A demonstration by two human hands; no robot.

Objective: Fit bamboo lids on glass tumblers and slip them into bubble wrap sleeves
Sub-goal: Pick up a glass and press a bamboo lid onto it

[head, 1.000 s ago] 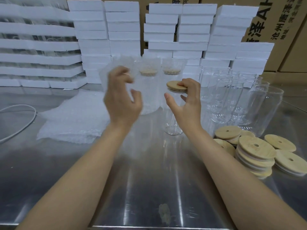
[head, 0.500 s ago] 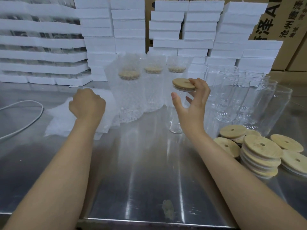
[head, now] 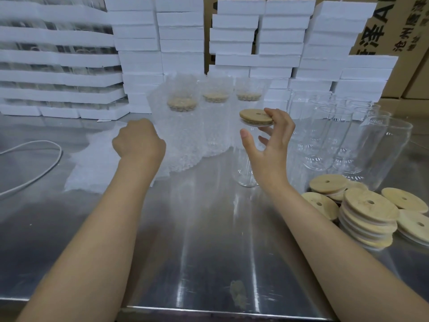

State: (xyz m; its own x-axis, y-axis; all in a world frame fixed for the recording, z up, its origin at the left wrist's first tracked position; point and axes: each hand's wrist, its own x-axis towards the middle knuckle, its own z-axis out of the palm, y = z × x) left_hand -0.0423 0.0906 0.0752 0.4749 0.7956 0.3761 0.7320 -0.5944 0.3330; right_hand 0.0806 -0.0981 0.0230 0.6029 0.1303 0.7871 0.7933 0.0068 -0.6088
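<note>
Stainless steel counter [head: 209,252] fills the view, backed by stacks of white foam blocks [head: 234,38] and brown cardboard cartons [head: 394,31]. The step in hand looks like lidding. The right hand [head: 271,147] pinches a round bamboo lid with a pale sealing ring [head: 255,116] by its right edge between fingertips, thumb standing clear, directly over the mouth of a clear glass tumbler [head: 246,173] that stands upright on the counter. Whether the lid already touches the rim I cannot tell, the glass being so transparent.

The left hand [head: 139,140] is curled into a fist, knuckles up, over a flat pile of white bubble wrap sleeves [head: 92,163]. Its fingers are hidden, so I cannot tell if it has hold of a sleeve.

Behind stand three sleeved, lidded tumblers [head: 185,135]. Bare tumblers [head: 336,140] wait at right, with loose bamboo lids [head: 369,214] stacked near them.

Next, I judge, the lid must come down level and centred and be pressed until the ring seats. Then a sleeve needs lifting off the pile and opening, so the tumbler can slide in.
</note>
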